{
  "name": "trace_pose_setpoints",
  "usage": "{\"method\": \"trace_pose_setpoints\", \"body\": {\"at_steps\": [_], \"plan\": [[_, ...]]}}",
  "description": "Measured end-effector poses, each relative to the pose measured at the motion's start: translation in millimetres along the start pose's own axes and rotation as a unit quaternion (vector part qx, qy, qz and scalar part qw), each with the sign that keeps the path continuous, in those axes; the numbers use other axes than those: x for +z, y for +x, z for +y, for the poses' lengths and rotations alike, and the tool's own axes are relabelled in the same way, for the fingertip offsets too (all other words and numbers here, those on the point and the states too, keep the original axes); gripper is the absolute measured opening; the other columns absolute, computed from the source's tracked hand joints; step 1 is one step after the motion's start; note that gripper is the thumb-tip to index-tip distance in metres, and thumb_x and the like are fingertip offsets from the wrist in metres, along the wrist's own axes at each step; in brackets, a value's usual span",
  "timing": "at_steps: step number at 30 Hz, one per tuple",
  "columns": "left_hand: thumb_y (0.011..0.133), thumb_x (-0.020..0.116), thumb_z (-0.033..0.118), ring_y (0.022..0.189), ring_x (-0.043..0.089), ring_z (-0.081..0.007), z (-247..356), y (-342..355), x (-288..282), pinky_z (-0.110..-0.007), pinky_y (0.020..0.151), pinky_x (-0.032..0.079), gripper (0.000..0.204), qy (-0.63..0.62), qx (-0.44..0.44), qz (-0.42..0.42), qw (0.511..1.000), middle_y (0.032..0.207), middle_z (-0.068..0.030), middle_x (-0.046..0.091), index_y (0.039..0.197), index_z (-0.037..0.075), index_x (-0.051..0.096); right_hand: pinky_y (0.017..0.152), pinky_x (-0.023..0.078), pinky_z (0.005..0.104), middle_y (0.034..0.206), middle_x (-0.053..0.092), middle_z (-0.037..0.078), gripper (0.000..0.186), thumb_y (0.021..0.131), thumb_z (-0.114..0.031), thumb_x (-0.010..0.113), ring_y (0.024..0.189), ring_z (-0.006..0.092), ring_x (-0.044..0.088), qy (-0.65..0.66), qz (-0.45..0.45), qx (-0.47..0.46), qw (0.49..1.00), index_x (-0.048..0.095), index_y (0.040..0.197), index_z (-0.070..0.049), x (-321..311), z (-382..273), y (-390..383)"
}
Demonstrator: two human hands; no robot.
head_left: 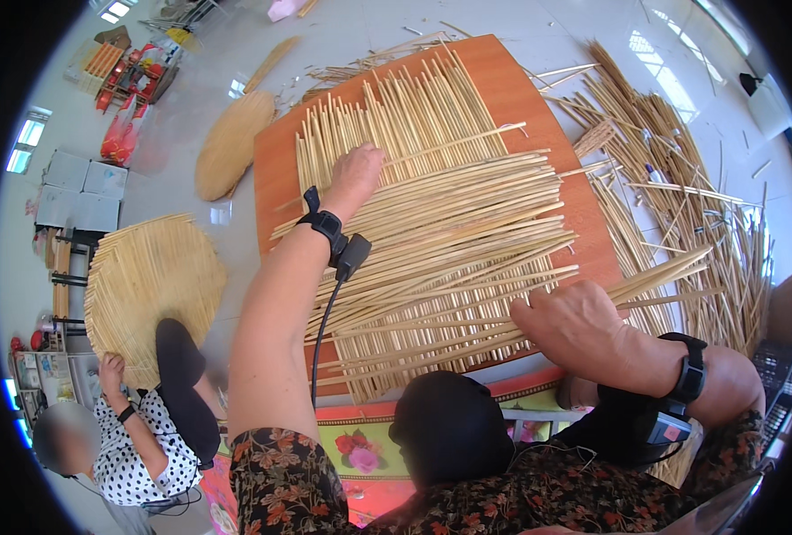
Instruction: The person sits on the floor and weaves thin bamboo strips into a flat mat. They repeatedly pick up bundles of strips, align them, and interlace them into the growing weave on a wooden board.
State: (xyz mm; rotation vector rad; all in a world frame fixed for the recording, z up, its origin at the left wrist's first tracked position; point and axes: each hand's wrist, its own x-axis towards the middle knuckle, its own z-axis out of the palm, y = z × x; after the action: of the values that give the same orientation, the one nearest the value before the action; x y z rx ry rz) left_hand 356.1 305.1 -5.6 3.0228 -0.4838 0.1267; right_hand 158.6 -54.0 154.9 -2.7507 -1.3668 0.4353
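- The half-woven mat (441,223) is spread across the brown counter (505,76), in front of the person.
- It is made up of pale stalks laid side by side, crossed by others running left to right; loose ends are seen at its edges.
- The left hand (358,174) is placed over the mat's upper left part, by the end of a single stalk (458,144); its fingers are curled, but whether the stalk is grasped cannot be told.
- A bundle of stalks (659,278) is grasped in the closed fingers of the right hand (579,319), at the mat's lower right edge.
- Black straps are worn on both wrists.
- A heap of stalks (617,96) is scattered on the floor to the right.
- At the left, a rounded mat (155,285) is held at its edge by another person (146,455).
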Motion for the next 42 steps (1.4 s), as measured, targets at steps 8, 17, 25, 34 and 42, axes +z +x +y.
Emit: {"method": "trace_pose_setpoints", "body": {"at_steps": [8, 17, 25, 34, 42], "plan": [[0.097, 0.064, 0.011, 0.094, 0.067, -0.0351, 30.9, -23.8, -49.8, -0.045, 0.081, 0.055, 0.01, -0.131, -0.023, 0.006, 0.991, 0.102, -0.013, 0.064, 0.105, 0.006, 0.067, 0.053, 0.054, 0.0361, 0.08, 0.064, 0.008, 0.007, 0.083, -0.011, 0.065, 0.072, 0.0234, 0.07, -0.013, 0.106, -0.016, 0.994, 0.062, 0.087, -0.006, 6.8, 0.5, 4.0], [0.091, 0.069, 0.007, 0.093, 0.069, -0.0317, 165.3, -163.4, -134.4, -0.04, 0.083, 0.054, 0.018, -0.431, 0.142, -0.216, 0.864, 0.096, -0.0168, 0.069, 0.108, 0.0, 0.071, 0.058, 0.055, 0.0341, 0.081, 0.063, 0.006, 0.006, 0.081, -0.012, 0.065, 0.085, 0.0217, 0.064, -0.02, 0.149, -0.049, 0.988, 0.063, 0.082, -0.007, -1.5, -12.1, -4.1], [0.101, 0.063, 0.023, 0.111, 0.067, -0.0301, 126.5, -163.0, -129.5, -0.038, 0.095, 0.053, 0.032, -0.335, 0.089, -0.226, 0.911, 0.121, -0.0162, 0.068, 0.125, 0.002, 0.068, 0.057, 0.054, 0.0363, 0.074, 0.069, 0.006, 0.004, 0.083, -0.013, 0.066, 0.075, 0.0232, 0.071, -0.058, 0.056, -0.055, 0.995, 0.064, 0.083, -0.009, 7.8, -23.3, -18.9], [0.106, 0.048, 0.044, 0.157, 0.023, -0.0361, 76.5, -131.2, -40.0, -0.052, 0.126, 0.023, 0.072, -0.082, -0.011, -0.174, 0.981, 0.169, -0.0213, 0.024, 0.159, -0.001, 0.029, 0.054, 0.054, 0.0371, 0.079, 0.07, 0.008, 0.003, 0.085, -0.011, 0.066, 0.072, 0.0245, 0.074, -0.038, 0.033, -0.04, 0.998, 0.064, 0.084, -0.009, 11.1, -23.4, -14.9], [0.106, 0.046, 0.052, 0.158, 0.021, -0.0345, 60.0, -100.5, -29.5, -0.054, 0.127, 0.019, 0.08, -0.087, -0.064, -0.189, 0.976, 0.17, -0.0201, 0.022, 0.162, 0.0, 0.023, 0.053, 0.053, 0.0373, 0.077, 0.066, 0.007, 0.004, 0.085, -0.011, 0.064, 0.07, 0.0245, 0.072, -0.027, 0.016, -0.034, 0.999, 0.061, 0.085, -0.008, 9.3, -16.3, -12.2]]}}
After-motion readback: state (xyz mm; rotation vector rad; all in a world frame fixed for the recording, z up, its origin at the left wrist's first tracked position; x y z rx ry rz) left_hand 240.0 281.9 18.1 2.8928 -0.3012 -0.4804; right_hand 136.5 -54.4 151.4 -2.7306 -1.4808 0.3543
